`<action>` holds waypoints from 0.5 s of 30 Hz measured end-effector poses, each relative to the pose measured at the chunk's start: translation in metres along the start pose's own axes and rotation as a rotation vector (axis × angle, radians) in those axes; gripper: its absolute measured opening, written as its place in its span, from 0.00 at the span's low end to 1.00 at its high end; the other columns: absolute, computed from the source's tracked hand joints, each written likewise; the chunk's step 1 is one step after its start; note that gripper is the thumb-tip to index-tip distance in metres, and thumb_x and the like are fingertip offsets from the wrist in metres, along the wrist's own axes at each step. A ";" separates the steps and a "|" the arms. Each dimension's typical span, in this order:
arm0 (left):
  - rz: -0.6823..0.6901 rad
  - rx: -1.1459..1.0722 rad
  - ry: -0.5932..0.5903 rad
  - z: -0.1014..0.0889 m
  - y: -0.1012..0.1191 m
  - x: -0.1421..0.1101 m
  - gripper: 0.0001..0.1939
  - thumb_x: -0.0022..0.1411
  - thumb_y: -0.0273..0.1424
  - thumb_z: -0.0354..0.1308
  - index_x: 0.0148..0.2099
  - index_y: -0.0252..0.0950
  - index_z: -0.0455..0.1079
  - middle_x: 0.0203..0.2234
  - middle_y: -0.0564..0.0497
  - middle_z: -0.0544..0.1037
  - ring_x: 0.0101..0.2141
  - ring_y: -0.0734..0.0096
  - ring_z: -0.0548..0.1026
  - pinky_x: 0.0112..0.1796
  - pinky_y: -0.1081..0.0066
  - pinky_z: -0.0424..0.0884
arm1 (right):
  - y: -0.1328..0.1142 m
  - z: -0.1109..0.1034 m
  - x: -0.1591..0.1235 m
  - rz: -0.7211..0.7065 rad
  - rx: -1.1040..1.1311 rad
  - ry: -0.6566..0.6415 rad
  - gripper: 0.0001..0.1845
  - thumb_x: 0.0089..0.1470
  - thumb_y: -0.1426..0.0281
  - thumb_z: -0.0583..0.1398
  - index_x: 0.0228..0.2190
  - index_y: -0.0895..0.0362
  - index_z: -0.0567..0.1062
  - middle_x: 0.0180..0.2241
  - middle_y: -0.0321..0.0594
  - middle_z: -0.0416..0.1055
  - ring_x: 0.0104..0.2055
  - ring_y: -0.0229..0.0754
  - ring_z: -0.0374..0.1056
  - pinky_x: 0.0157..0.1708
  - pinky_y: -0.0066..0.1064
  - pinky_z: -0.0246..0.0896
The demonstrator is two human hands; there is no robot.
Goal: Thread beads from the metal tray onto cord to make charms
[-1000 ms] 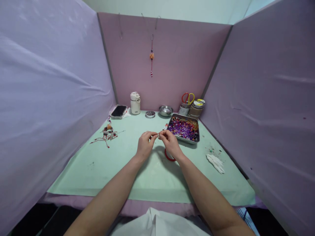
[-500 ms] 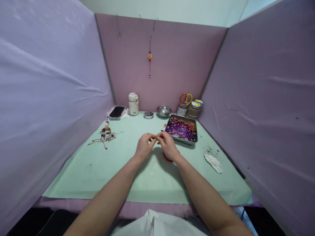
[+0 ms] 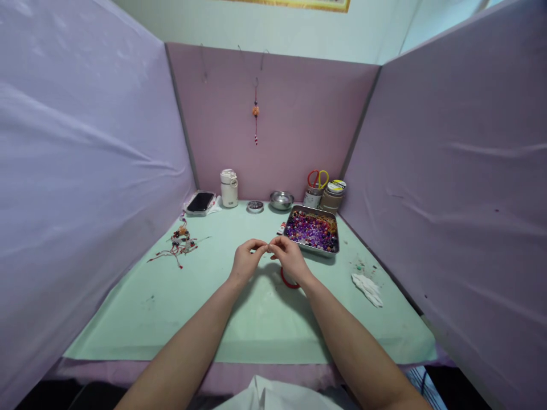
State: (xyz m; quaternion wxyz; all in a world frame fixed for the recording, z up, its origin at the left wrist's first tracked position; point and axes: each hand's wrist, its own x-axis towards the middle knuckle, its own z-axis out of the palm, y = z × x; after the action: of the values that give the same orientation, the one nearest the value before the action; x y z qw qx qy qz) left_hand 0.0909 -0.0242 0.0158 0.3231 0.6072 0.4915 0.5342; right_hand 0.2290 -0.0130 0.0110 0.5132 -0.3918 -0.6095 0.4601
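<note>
Over the middle of the green table mat my left hand and my right hand meet fingertip to fingertip. Both pinch something tiny between thumb and fingers; it is too small to name. A red ring-shaped cord lies on the mat under my right wrist, partly hidden. Just right of my hands stands a metal tray full of purple and red beads.
Finished beaded strings lie at the left. Along the back wall stand a phone, a white jar, a small tin, a metal bowl and pots with scissors. A white cloth lies at the right. Purple partitions enclose three sides.
My hands stay pinched together at the same spot with small finger shifts. The head camera has tilted up a little, so everything sits slightly lower in view.
</note>
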 end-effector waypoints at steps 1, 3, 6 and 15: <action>-0.019 -0.018 0.001 0.000 -0.001 0.001 0.09 0.52 0.36 0.58 0.29 0.35 0.73 0.26 0.50 0.77 0.31 0.69 0.73 0.37 0.69 0.67 | 0.001 0.000 0.000 0.010 0.016 0.000 0.09 0.46 0.63 0.61 0.27 0.56 0.70 0.27 0.36 0.69 0.31 0.39 0.67 0.30 0.31 0.66; -0.049 -0.058 0.007 0.000 -0.004 0.002 0.08 0.52 0.35 0.57 0.29 0.35 0.71 0.25 0.51 0.76 0.29 0.71 0.71 0.34 0.70 0.67 | 0.003 0.000 0.001 0.015 0.025 -0.007 0.09 0.45 0.63 0.61 0.26 0.56 0.71 0.26 0.36 0.70 0.31 0.38 0.67 0.31 0.31 0.66; -0.091 -0.156 0.011 0.001 -0.011 0.005 0.07 0.53 0.35 0.55 0.30 0.35 0.67 0.24 0.53 0.74 0.26 0.74 0.70 0.28 0.73 0.65 | 0.008 -0.001 0.002 0.013 -0.035 -0.025 0.07 0.45 0.65 0.61 0.25 0.56 0.72 0.25 0.35 0.70 0.28 0.37 0.65 0.30 0.30 0.64; -0.253 -0.410 0.060 0.003 -0.010 0.005 0.13 0.48 0.39 0.60 0.31 0.35 0.64 0.26 0.51 0.73 0.26 0.77 0.69 0.28 0.74 0.66 | 0.004 0.000 0.000 0.083 -0.084 -0.073 0.04 0.43 0.69 0.60 0.24 0.57 0.73 0.23 0.36 0.72 0.27 0.37 0.66 0.29 0.30 0.62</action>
State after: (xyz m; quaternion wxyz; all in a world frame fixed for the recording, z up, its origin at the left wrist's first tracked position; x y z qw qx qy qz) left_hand 0.0909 -0.0156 0.0080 0.4895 0.4463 0.4542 0.5958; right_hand 0.2291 -0.0120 0.0070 0.4540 -0.4211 -0.6298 0.4689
